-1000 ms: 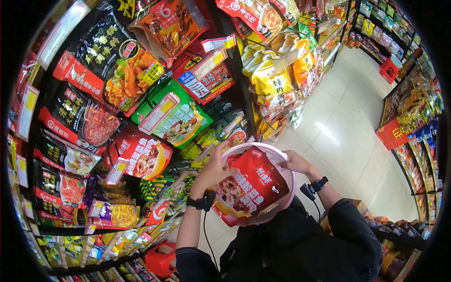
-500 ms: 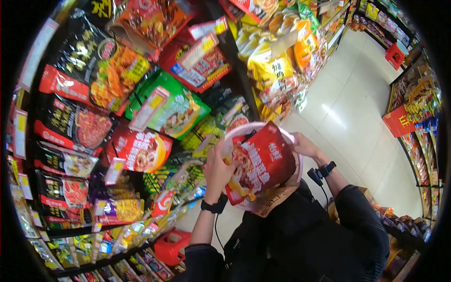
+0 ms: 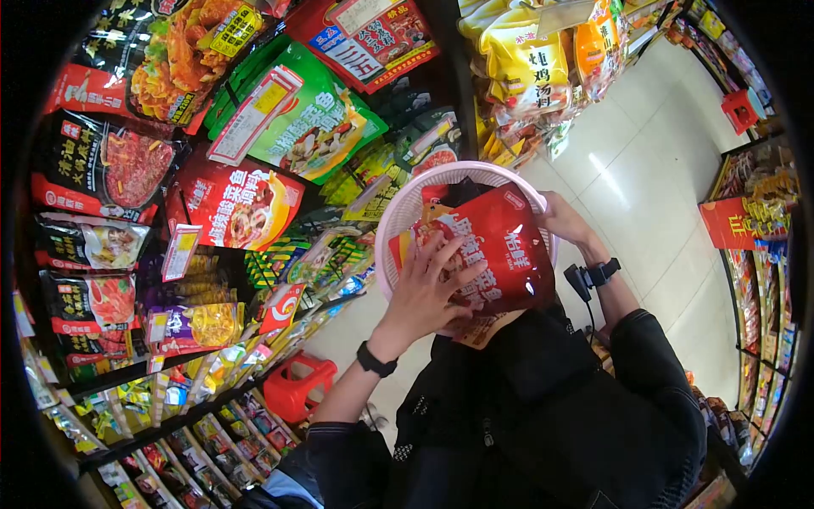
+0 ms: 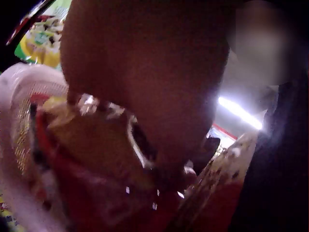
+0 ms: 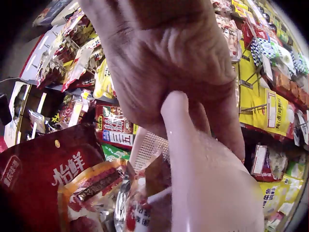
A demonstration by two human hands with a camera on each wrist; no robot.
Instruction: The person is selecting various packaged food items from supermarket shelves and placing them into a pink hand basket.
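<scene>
A pink plastic basket [image 3: 398, 212] is held up against the person's chest. A red seasoning packet [image 3: 500, 254] lies in it, over other packets. My left hand [image 3: 432, 284] lies flat on the red packet [image 4: 96, 193] with its fingers spread and straight. My right hand [image 3: 560, 220] grips the basket's right rim; in the right wrist view its fingers [image 5: 203, 121] curl round the pale pink rim [image 5: 207, 193] above the red packet [image 5: 43, 179].
Store shelves [image 3: 212, 170] full of hanging sauce and seasoning packets fill the left. A red stool [image 3: 297, 390] stands on the floor below. A tiled aisle [image 3: 627, 187] runs to the upper right, with more shelves [image 3: 755, 220] along its right side.
The left hand has gone from holding the red packet's left edge to lying flat on top of it. The packet has settled lower in the basket. The right hand stays on the rim.
</scene>
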